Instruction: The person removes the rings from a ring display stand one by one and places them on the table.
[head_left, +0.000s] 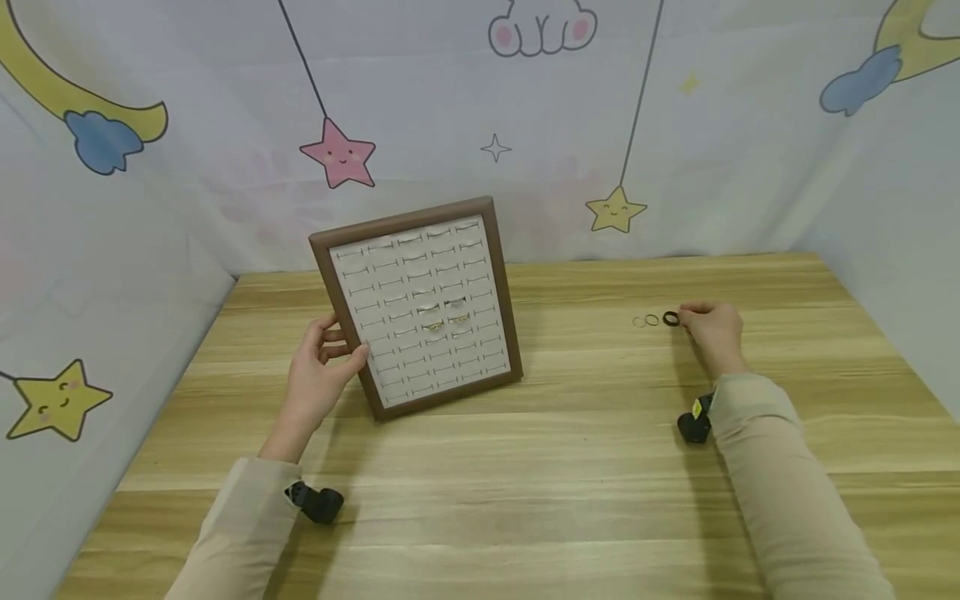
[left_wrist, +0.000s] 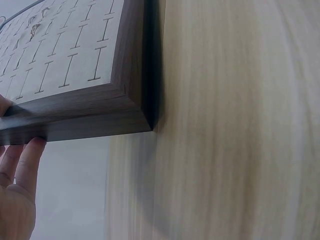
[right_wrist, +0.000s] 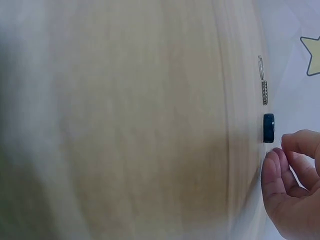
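Left hand grips the left edge of the tray, thumb on the front of the frame, fingers curled behind it. Tray is propped tilted on the table, bottom edge down, slotted face toward the camera. Left wrist view confirms it: fingers under the frame corner, corner resting on the wood.

Two rings already sit in slots near the middle of the tray, side by side.

Right hand is at the far right of the table, well apart from the tray. Fingers are curled, tips right at the black ring. Right wrist view shows the fingertips just beside the black ring, maybe touching, not yet clearly pinching it (can't call it a closed pinch from these frames). Two thin rings lie in a row just left of the black one, touching or nearly so.

My read for doing this pick well:
- pinch the black ring by its outer band, thumb and index on opposite sides, so it doesn't roll
- lift straight up; the neighbouring thin ring is close and a sideways drag would likely knock it
- keep the left hand steady on the frame, since the tray looks like it stands only because it's held
- when seating a ring, push into the slot square to the face, with the left fingers bracing behind
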